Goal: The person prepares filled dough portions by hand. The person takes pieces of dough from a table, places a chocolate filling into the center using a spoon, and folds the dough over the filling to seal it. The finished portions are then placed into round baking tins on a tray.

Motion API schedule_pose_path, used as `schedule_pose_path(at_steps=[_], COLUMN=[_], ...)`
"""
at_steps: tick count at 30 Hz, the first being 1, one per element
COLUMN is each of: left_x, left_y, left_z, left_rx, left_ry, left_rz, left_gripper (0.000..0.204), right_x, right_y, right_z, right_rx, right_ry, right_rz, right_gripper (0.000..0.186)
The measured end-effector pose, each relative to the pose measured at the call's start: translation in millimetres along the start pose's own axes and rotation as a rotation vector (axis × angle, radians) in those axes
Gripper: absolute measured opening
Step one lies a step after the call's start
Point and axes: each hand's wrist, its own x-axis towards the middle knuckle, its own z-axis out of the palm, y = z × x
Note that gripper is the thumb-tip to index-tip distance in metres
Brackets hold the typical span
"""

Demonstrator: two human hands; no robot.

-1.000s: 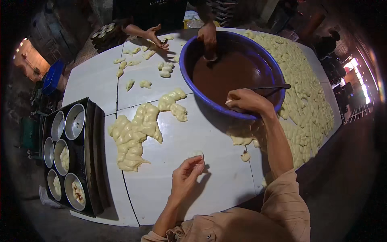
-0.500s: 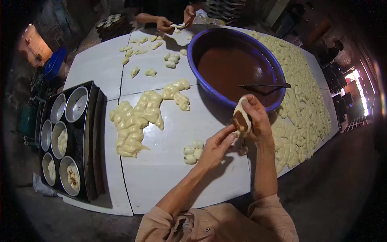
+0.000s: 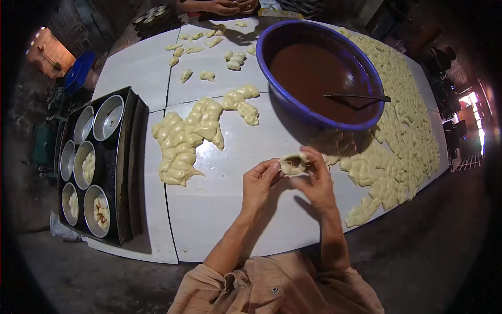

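Between my two hands is a piece of pale dough (image 3: 294, 164), its edges folded up around a brown filling that shows through the opening. My left hand (image 3: 260, 180) pinches its left edge with thumb and fingertips. The right edge is held by my right hand (image 3: 317, 180), fingers curled over it. Both hands are above the white table, just in front of a large blue basin (image 3: 319, 116) of brown paste (image 3: 308, 73). A dark-handled spatula (image 3: 361, 98) rests in the paste, its handle over the basin's right rim.
Joined dough lumps (image 3: 188, 136) lie left of the basin, with smaller pieces (image 3: 207, 76) farther back. A wide sheet of dough pieces (image 3: 402, 141) covers the right side. At the left, a black tray (image 3: 125, 172) holds several round tins (image 3: 97, 209), some with dough. Across the table are another person's hands (image 3: 225, 7).
My hands have drawn nearer to me and slightly left with the dough, whose edges are now gathered up more around the filling. The other person's hands have come closer together.
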Motion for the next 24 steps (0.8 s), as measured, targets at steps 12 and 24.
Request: schedule_pose_path(at_steps=[12,24], left_x=[11.7,-11.7], left_y=[27.9,31.8], left_z=[-4.5,-16.9], left_rx=[0.216,0.243], left_ry=[-0.169,-0.273], left_rz=[-0.08,0.07], left_gripper=[0.036,0.027], right_x=[0.5,-11.8], right_y=[-6.0,10.2], right_z=[24.6,14.5], right_rx=[0.23,-0.08], right_ry=[0.075,-0.025], right_rz=[0.274,-0.275], right_gripper=[0.015,0.023])
